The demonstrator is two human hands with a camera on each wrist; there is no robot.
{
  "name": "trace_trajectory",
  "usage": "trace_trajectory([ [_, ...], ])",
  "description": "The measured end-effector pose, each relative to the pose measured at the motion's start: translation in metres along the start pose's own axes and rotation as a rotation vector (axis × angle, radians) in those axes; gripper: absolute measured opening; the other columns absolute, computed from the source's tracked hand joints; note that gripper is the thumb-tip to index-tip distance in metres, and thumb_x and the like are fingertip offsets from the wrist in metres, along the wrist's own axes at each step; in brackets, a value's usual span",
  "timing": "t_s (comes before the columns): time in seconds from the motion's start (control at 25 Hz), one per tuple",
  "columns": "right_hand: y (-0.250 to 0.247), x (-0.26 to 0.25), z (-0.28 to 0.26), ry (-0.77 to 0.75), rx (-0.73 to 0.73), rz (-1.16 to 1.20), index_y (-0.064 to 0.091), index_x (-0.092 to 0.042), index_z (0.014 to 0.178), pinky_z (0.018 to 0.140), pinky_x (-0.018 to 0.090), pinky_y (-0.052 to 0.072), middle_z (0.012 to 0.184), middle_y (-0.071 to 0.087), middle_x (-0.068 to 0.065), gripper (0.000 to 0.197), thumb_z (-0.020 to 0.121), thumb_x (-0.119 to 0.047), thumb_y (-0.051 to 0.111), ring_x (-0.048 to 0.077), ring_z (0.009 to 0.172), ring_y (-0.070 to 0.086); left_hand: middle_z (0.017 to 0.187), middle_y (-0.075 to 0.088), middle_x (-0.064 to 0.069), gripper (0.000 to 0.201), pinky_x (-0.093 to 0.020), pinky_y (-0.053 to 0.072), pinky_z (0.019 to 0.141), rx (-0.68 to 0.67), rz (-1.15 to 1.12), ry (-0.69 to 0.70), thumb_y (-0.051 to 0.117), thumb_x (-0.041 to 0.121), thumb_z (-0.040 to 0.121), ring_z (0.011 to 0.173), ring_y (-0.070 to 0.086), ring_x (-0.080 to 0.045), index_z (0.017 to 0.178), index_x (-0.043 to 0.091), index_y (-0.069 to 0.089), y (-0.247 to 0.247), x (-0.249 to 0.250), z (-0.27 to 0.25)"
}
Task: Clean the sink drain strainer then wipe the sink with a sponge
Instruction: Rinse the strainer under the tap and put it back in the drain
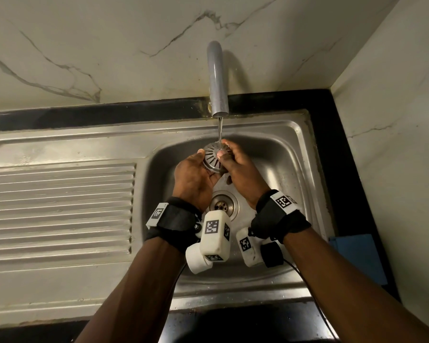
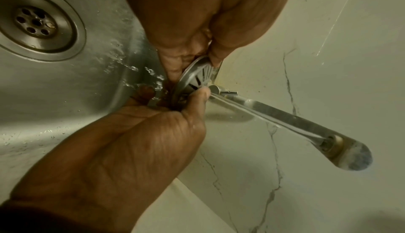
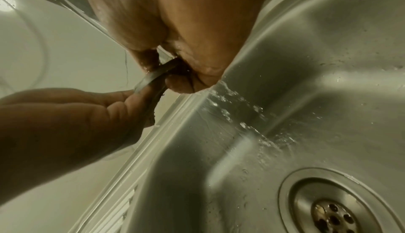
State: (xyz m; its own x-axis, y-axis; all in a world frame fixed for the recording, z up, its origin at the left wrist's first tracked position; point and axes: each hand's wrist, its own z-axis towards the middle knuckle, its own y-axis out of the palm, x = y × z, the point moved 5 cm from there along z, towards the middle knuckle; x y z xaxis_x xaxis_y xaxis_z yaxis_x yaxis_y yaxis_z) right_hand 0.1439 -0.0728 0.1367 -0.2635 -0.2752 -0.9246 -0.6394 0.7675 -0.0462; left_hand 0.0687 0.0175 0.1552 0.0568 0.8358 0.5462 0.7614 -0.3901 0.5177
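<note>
The round metal drain strainer (image 1: 214,157) with radial slots is held tilted over the sink basin (image 1: 290,164), under a thin stream of water (image 1: 220,129) from the faucet (image 1: 217,78). My left hand (image 1: 196,173) cups it from below and the left, fingers curled round its rim. My right hand (image 1: 234,160) grips its right edge, thumb pressed on the slotted face. The left wrist view shows the strainer (image 2: 196,73) edge-on between my left hand (image 2: 197,20) and my right hand (image 2: 136,141). The right wrist view shows only the strainer's rim (image 3: 153,77). A blue sponge-like pad (image 1: 357,258) lies on the counter right of the sink.
The open drain hole (image 1: 223,205) sits in the wet basin floor just below my hands. A ribbed drainboard (image 1: 60,206) stretches to the left. A marble wall (image 1: 109,45) rises behind and at the right, with a black counter edge (image 1: 327,144) round the sink.
</note>
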Motion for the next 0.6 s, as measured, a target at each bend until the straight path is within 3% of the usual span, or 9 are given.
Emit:
trace_trajectory([
  [0.12,0.003,-0.003,0.005,-0.019,0.086,-0.026,0.052,-0.022,0.134,0.084,0.032,0.057,0.114,0.068,-0.003,0.04,0.1,-0.043,0.055,0.01,0.101,0.067,0.134,0.068,-0.027,0.039,-0.045,0.055,0.109,-0.015,-0.002,-0.005,0.038,0.017,0.113,0.122,0.07,-0.036,0.137,-0.007,0.058,-0.002,-0.002,0.002],
  [0.24,-0.002,-0.002,0.012,-0.006,0.184,-0.038,0.06,-0.021,0.116,0.091,0.043,0.058,0.102,0.072,-0.002,0.031,0.099,-0.045,0.054,0.013,0.096,0.07,0.117,0.073,-0.023,0.032,-0.041,0.062,0.094,-0.011,0.03,0.022,0.04,0.016,0.113,0.099,0.075,-0.028,0.127,-0.004,0.062,-0.002,-0.001,0.001],
  [0.32,-0.006,-0.001,0.012,-0.02,0.187,-0.094,0.061,-0.022,0.113,0.086,0.042,0.058,0.099,0.072,-0.003,0.029,0.101,-0.045,0.048,0.013,0.093,0.07,0.117,0.073,-0.023,0.032,-0.039,0.065,0.085,0.003,0.05,0.039,0.041,0.016,0.113,0.097,0.075,-0.028,0.126,-0.004,0.062,-0.004,0.001,0.001],
  [0.44,-0.006,-0.001,0.003,-0.036,0.081,-0.081,0.055,-0.025,0.13,0.076,0.03,0.06,0.111,0.069,-0.005,0.032,0.103,-0.04,0.05,0.009,0.097,0.068,0.129,0.071,-0.027,0.036,-0.038,0.065,0.087,0.015,0.039,0.031,0.042,0.017,0.113,0.11,0.072,-0.032,0.134,-0.006,0.059,-0.006,0.001,0.002],
  [0.52,-0.006,0.0,0.001,-0.041,0.065,-0.072,0.054,-0.025,0.133,0.08,0.027,0.06,0.113,0.069,-0.007,0.038,0.098,-0.041,0.057,0.006,0.099,0.068,0.131,0.07,-0.027,0.038,-0.038,0.064,0.089,0.014,0.027,0.017,0.041,0.018,0.113,0.113,0.071,-0.033,0.136,-0.007,0.058,-0.006,-0.001,0.0],
  [0.6,-0.007,0.0,0.004,-0.038,0.128,-0.085,0.058,-0.021,0.126,0.086,0.03,0.06,0.109,0.071,-0.005,0.043,0.092,-0.047,0.064,0.006,0.098,0.07,0.126,0.072,-0.026,0.039,-0.037,0.065,0.087,-0.007,0.02,0.003,0.038,0.018,0.113,0.105,0.074,-0.029,0.135,-0.007,0.059,-0.004,-0.002,0.0],
])
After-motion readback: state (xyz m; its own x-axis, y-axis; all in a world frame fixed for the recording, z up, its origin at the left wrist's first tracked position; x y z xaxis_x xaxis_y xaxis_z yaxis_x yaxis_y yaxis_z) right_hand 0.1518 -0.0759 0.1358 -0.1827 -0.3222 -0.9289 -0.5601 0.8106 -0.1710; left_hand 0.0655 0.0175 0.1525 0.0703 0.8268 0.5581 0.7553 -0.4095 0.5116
